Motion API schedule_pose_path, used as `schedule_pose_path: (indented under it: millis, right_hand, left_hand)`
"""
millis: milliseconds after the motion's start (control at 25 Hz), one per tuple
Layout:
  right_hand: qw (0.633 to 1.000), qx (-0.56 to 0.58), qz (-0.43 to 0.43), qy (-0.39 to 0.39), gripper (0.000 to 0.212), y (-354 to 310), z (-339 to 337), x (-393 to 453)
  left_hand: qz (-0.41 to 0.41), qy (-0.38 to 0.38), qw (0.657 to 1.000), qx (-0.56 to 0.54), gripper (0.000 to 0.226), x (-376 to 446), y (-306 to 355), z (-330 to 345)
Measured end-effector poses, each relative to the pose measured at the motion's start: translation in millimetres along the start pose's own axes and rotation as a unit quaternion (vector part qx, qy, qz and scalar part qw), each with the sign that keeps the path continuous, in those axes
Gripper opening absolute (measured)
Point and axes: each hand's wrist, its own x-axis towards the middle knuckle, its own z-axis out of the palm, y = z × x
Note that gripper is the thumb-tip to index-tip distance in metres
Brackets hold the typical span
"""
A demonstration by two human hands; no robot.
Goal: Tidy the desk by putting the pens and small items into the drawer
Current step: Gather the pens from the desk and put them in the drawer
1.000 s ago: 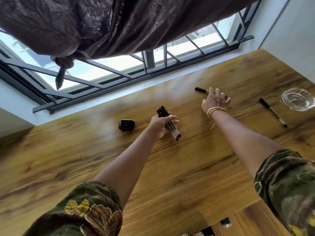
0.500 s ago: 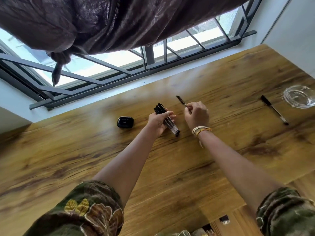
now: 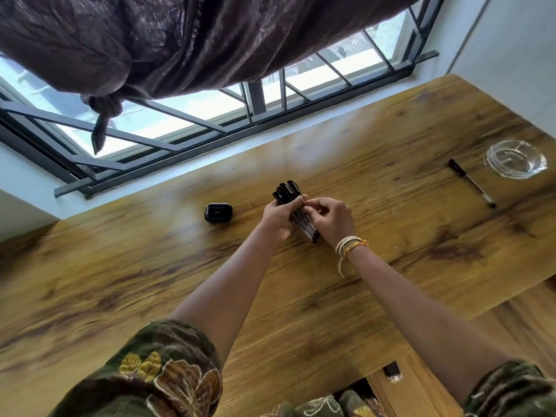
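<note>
1. My left hand (image 3: 278,218) is clenched around a bundle of black-capped pens with clear barrels (image 3: 296,210), which I hold above the wood-grain desk top (image 3: 301,296), near its middle.
2. The black caps fan out above my left fingers, toward the window; the tips stick out below my palm, pointing back toward me.
3. My right hand (image 3: 332,219) is just beside the left, its fingertips (image 3: 308,208) pinched against the barrels of the same bundle. I cannot tell whether it grips one separate pen or only steadies the bunch.
4. A band of pale and orange threads (image 3: 350,245) circles my right wrist, with a loose end hanging down.
5. A small glossy black case with rounded corners (image 3: 218,212) lies on the desk to the left of my left hand, apart from it.
6. One more black-capped pen with a clear barrel (image 3: 471,182) lies flat on the desk well to the right, untouched, cap toward the window.
7. Just beside that pen's cap sits a clear round glass dish (image 3: 516,162), near the right edge.
8. A dark brown curtain (image 3: 180,40), knotted at the left, hangs over the barred window (image 3: 255,100) beyond the desk.
9. My sleeves are green fabric with a floral print (image 3: 156,374).
</note>
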Motion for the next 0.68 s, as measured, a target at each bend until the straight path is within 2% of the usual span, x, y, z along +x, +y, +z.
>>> schedule_pose_path:
  millis: [120, 400, 520, 600, 680]
  right_hand:
    - [0.998, -0.041, -0.004, 0.039, 0.017, 12.3, -13.5, -0.1]
    - [0.980, -0.147, 0.046, 0.125, 0.017, 63.3, -76.2, 16.7]
    - [0.950, -0.244, 0.060, 0.184, 0.025, 90.5, -117.6, 29.0]
    - [0.925, -0.284, 0.109, 0.230, 0.030, 110.2, -145.1, 37.2]
    - [0.911, -0.293, 0.163, 0.240, 0.034, 126.2, -163.8, 42.3]
  left_hand:
    - [-0.001, -0.002, 1.000, -0.009, 0.023, -5.0, -7.1, 8.4]
    - [-0.015, -0.001, 1.000, 0.026, 0.030, -12.0, -29.0, 44.2]
    - [-0.005, 0.014, 0.999, 0.032, 0.033, -11.1, -36.3, 52.9]
    - [-0.004, 0.019, 0.999, 0.026, 0.031, -10.1, -39.6, 57.3]
    - [-0.003, 0.017, 0.999, 0.031, 0.029, -9.9, -42.8, 61.8]
